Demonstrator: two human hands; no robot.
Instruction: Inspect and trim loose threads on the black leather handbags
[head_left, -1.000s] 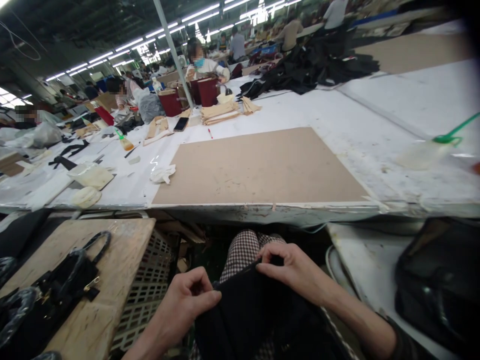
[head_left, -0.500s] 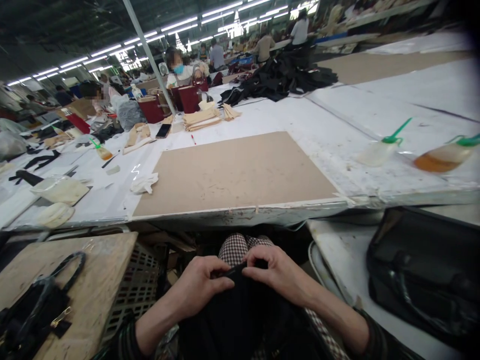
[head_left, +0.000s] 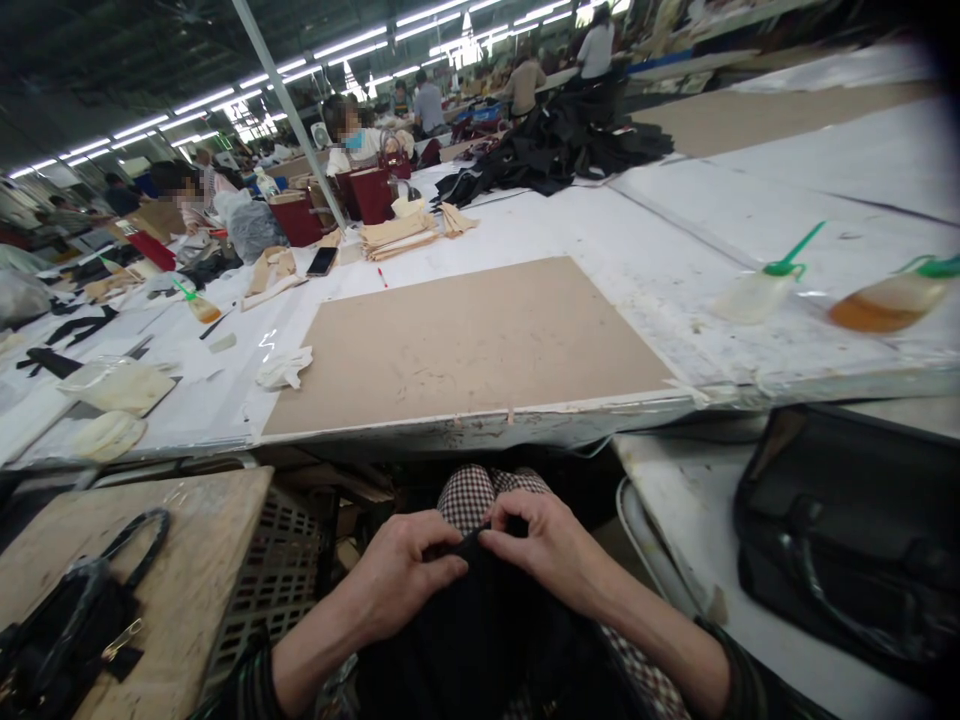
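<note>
As I pinch the black fabric (head_left: 480,625) with my left hand (head_left: 401,572) before the worktop (head_left: 645,240), my right hand (head_left: 551,548) grips it too.

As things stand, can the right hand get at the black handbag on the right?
Probably yes: nothing visible blocks the way to the black handbag, which lies beside the right forearm. But the right hand's grip is pinching black material, so it would likely need to let go first.

I observed remotely: rows of lights (head_left: 351,41) hung overhead; a pole (head_left: 290,112) stood beyond the white table's (head_left: 570,230) near edge; a brown bench (head_left: 202,540) occupied the left foreground.
</note>
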